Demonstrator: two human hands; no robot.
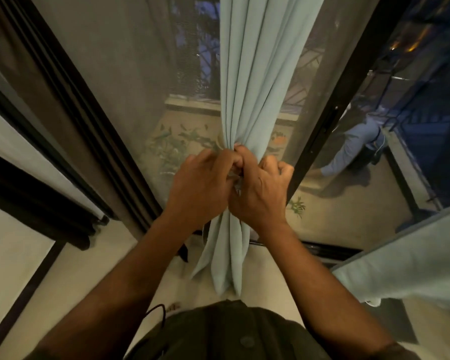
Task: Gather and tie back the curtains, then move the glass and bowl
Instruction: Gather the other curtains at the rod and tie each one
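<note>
A pale blue-green curtain [255, 81] hangs in front of me, gathered into a narrow bunch at waist height. My left hand [203, 183] and my right hand [260, 190] are pressed together on the bunch, fingers curled around the fabric and around something small between them that I cannot make out. Below my hands the curtain's loose end [226, 258] hangs down to the floor. A second pale curtain panel [411, 266] lies at the right edge. No glass or bowl is in view.
Behind the curtain stands a mesh screen door [120, 81] with a dark frame [330, 120]. Beyond it is a balcony with leafy plants [174, 146] and a person in light blue [356, 141] crouched at the right. Dark furniture [29, 198] stands at the left.
</note>
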